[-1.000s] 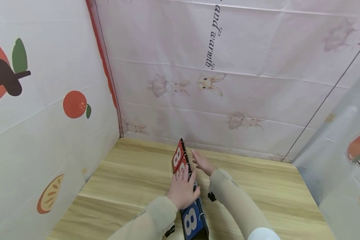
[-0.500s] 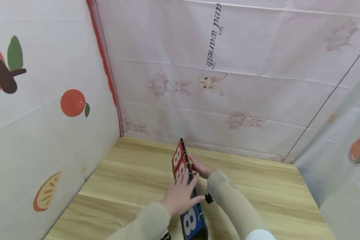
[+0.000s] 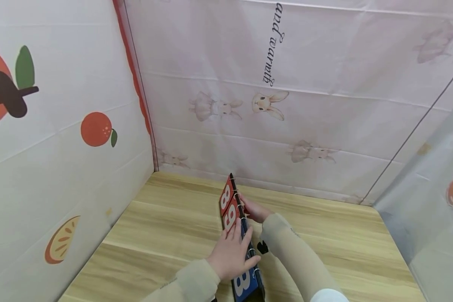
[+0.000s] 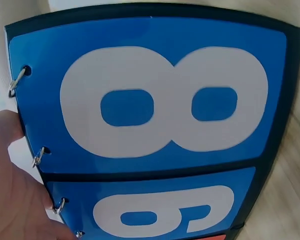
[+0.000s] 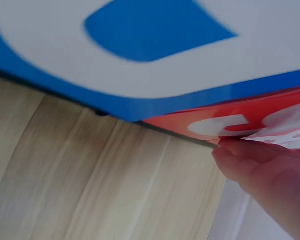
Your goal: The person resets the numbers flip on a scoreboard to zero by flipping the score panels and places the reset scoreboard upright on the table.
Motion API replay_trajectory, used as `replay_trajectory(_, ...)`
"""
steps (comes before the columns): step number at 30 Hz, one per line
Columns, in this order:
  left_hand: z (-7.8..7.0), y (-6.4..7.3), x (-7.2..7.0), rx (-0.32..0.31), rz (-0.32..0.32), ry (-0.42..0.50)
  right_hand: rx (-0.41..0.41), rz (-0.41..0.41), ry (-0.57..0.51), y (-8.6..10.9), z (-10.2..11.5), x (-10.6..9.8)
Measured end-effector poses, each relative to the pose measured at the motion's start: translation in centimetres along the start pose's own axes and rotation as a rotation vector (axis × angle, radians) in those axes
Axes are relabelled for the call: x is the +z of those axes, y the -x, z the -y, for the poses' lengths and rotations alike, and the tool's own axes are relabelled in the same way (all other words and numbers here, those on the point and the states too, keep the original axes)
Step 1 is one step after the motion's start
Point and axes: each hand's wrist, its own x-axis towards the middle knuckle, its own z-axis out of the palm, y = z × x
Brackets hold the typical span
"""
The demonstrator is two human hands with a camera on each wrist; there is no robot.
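A tabletop flip scoreboard (image 3: 245, 228) with ring-bound number cards stands like a tent on the table. Its near-side red cards (image 3: 226, 199) read 8 and 9; blue cards (image 4: 165, 100) fill its nearer half. My left hand (image 3: 232, 253) rests on this face with fingers spread, covering part of the blue cards. Behind the board, my right hand (image 3: 254, 209) is partly hidden. In the right wrist view its fingertips (image 5: 227, 155) hold the lower edge of a red number card (image 5: 210, 127), which bends away from the board.
A wood-grain table (image 3: 166, 226) lies under the board. Printed cloth walls stand at the left (image 3: 79, 180), the back (image 3: 211, 138) and the right (image 3: 430, 209). The board's far end stands close to the back wall.
My right hand has moved in against the board's far side and taken a red card. The left hand has slid a little toward me, uncovering more of the red 9.
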Motion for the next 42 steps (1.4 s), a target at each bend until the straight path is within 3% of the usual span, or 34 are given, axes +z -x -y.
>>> replay_trajectory(10,0.0,0.0,0.0,0.008,-0.001,-0.016,0.002,-0.041,-0.015,-0.2,0.4,-0.1)
replay_trajectory(17,0.2,-0.1,0.2,-0.006,0.014,-0.013,0.034,-0.134,-0.02,-0.5,0.5,0.0)
replay_trajectory(22,0.3,0.0,0.2,0.0,-0.003,-0.028,0.006,-0.107,-0.059,-0.7,0.7,0.3)
replay_trajectory(26,0.1,0.0,0.1,0.003,-0.004,-0.033,0.041,-0.078,-0.075,-0.6,0.6,0.4)
replay_trajectory(30,-0.2,0.0,-0.1,0.001,0.017,-0.019,0.058,-0.1,-0.075,-0.5,0.5,0.4)
replay_trajectory(38,-0.1,0.1,-0.4,-0.009,0.023,-0.013,-0.005,-0.403,-0.11,-0.9,1.4,-0.1)
replay_trajectory(42,-0.1,0.0,-0.4,-0.019,0.037,0.001,-0.061,-0.489,-0.155,-0.8,1.7,-0.2)
